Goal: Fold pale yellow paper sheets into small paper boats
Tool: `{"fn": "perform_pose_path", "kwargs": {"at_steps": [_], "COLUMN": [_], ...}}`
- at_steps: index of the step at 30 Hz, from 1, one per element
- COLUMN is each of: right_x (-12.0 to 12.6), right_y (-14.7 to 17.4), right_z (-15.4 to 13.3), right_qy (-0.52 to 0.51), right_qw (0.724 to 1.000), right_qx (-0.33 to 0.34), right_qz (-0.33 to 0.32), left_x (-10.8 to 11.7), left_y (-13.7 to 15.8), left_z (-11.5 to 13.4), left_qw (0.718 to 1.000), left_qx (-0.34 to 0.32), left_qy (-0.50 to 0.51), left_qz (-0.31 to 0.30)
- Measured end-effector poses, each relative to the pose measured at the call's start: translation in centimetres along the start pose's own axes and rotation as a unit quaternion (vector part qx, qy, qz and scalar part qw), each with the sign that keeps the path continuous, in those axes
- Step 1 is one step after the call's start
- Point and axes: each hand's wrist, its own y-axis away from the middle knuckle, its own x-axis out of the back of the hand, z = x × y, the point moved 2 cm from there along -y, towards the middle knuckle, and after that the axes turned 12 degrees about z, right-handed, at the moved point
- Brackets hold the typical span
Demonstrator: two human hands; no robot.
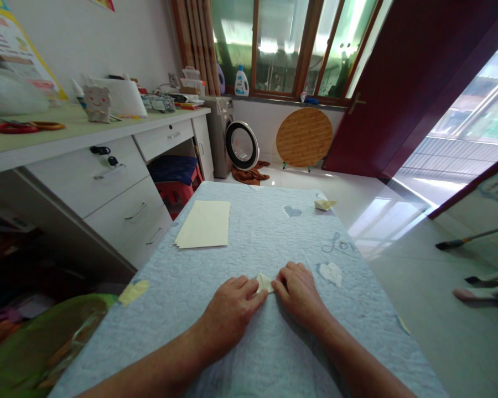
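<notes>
Head view. Small folded cream paper (264, 283) lies on the pale-blue quilted cloth (265, 237), left hand (234, 303) pinching its nine-o'clock side, right hand (299, 292) its three-o'clock corner. I read this as creasing a fold; next move wants edges held aligned under firm fingertips. Flat stack of cream rectangular sheets (205, 225) toward eleven o'clock.

Daylight enters by window (278, 50) at back and doorway (460, 127) at right; doorway overexposed. Glare patches on glossy floor (377, 226). Faint, soft shadow on bench (265, 232) beside right hand (296, 293). Lower-left corner dim. Wide-angle stretch and softness toward edges; fine detail smeared.
</notes>
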Motion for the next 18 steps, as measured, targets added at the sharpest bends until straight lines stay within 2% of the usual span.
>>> {"fn": "perform_pose_path", "kwargs": {"at_steps": [12, 18], "right_x": [0.35, 0.61], "right_y": [0.67, 0.85], "right_z": [-0.39, -0.43], "right_qy": [0.035, 0.056], "right_qw": [0.999, 0.998], "right_qx": [0.0, -0.005], "right_qz": [0.011, 0.013], "left_x": [-0.43, -0.1], "left_y": [0.28, 0.29], "left_z": [0.1, 0.14], "left_qw": [1.0, 0.999], "left_qx": [-0.005, -0.028], "left_qy": [-0.021, -0.03], "left_qz": [-0.002, 0.01]}}
